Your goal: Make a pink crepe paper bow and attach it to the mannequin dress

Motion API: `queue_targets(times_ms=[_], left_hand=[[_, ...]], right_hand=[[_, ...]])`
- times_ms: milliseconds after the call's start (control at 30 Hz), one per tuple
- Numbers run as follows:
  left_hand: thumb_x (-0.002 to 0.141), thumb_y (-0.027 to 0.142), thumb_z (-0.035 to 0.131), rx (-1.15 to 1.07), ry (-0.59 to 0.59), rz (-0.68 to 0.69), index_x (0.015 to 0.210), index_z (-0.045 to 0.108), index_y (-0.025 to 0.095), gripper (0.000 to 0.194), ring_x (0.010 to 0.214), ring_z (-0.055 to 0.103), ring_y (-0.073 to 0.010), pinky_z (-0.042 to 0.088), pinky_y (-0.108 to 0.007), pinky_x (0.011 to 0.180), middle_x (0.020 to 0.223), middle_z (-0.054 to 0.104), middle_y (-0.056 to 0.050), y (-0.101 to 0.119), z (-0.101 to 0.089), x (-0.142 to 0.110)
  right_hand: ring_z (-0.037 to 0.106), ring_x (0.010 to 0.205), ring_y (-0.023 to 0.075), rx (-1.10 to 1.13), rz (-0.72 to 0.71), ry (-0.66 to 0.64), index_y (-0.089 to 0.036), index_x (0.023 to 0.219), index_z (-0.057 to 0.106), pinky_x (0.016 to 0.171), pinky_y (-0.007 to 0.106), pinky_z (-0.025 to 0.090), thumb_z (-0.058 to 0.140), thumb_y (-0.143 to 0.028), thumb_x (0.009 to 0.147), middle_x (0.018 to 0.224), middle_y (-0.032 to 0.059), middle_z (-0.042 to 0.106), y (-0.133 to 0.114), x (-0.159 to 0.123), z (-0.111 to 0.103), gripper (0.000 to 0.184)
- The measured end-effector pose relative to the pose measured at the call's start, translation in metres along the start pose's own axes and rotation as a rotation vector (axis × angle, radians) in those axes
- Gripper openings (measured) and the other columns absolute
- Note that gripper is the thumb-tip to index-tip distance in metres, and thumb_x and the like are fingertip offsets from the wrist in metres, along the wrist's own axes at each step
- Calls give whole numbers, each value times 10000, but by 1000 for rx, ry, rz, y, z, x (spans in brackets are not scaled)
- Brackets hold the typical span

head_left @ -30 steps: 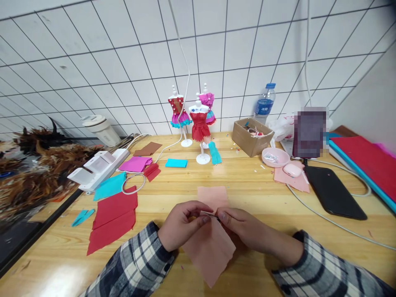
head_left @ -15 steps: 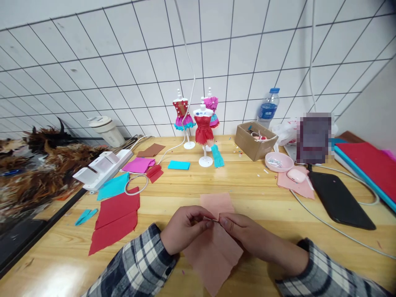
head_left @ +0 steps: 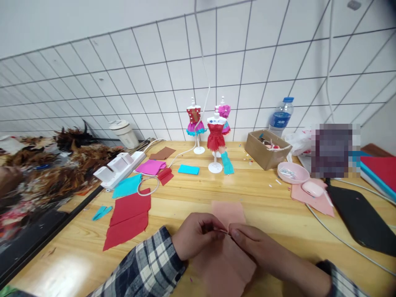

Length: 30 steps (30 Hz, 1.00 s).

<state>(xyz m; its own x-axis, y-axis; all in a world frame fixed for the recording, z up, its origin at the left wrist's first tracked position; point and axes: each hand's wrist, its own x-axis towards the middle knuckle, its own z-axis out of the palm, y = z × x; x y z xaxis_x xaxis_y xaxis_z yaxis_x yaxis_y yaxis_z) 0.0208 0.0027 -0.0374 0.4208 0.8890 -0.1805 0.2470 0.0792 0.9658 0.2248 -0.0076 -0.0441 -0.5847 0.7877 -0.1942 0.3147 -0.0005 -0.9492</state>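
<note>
A sheet of pink crepe paper (head_left: 227,268) lies low in front of me, with a creased middle. My left hand (head_left: 199,235) pinches it between thumb and fingers near its centre. Close beside those fingertips, my right hand (head_left: 258,245) also grips the paper, its thumb pressed on the gathered spot. Just past my fingers, a flat part of the pink paper rests on the table. Red crepe paper (head_left: 128,216) and a small twisted blue strip (head_left: 102,213) lie to the left. A dress form in a red dress (head_left: 215,136) stands beyond, with two more dressed forms behind it.
On the left are a white power strip (head_left: 119,169), a white cup (head_left: 124,134) and brown feathers (head_left: 89,161). A cardboard box (head_left: 267,150), a water bottle (head_left: 281,117), a pink bowl (head_left: 293,173) and a black phone (head_left: 361,218) stand or lie at right. Loose cables cross the table.
My view has swung left and up, so the table things and both hands appear farther right and lower. Both hands keep their pinch on the pink paper, with little visible finger movement.
</note>
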Motion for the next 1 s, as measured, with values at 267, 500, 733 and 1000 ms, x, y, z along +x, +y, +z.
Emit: queue_targets(times_ms=[267, 500, 733, 1000], left_hand=[[685, 286, 728, -3, 49, 24, 708, 723, 148, 139, 650, 583, -135, 445, -234, 637, 684, 682, -19, -4, 2, -2], [724, 279, 684, 51, 121, 47, 790, 704, 134, 161, 671, 554, -136, 420, -236, 633, 710, 659, -21, -5, -5, -2], [743, 311, 670, 74, 119, 41, 796, 691, 133, 187, 720, 598, -173, 447, -266, 675, 756, 691, -54, -6, -9, 1], [737, 311, 679, 15, 124, 13, 903, 693, 139, 240, 700, 580, -160, 434, -263, 660, 750, 666, -40, -4, -9, 2]], right_hand=[[513, 749, 184, -48, 24, -217, -185, 848, 657, 646, 262, 392, 486, -671, 844, 789, 27, 586, -10, -15, -28, 515], [567, 761, 215, 108, 126, -89, -207, 1009, 704, 731, 336, 464, 288, -674, 912, 813, 64, 646, -10, -8, -26, 633], [501, 703, 168, -50, -40, 207, -176, 965, 637, 626, 262, 407, 604, -582, 804, 781, 25, 580, 2, -4, -33, 438], [437, 590, 137, -327, 69, 187, -183, 775, 657, 531, 242, 286, 567, -373, 840, 609, -25, 501, 4, 3, -26, 220]])
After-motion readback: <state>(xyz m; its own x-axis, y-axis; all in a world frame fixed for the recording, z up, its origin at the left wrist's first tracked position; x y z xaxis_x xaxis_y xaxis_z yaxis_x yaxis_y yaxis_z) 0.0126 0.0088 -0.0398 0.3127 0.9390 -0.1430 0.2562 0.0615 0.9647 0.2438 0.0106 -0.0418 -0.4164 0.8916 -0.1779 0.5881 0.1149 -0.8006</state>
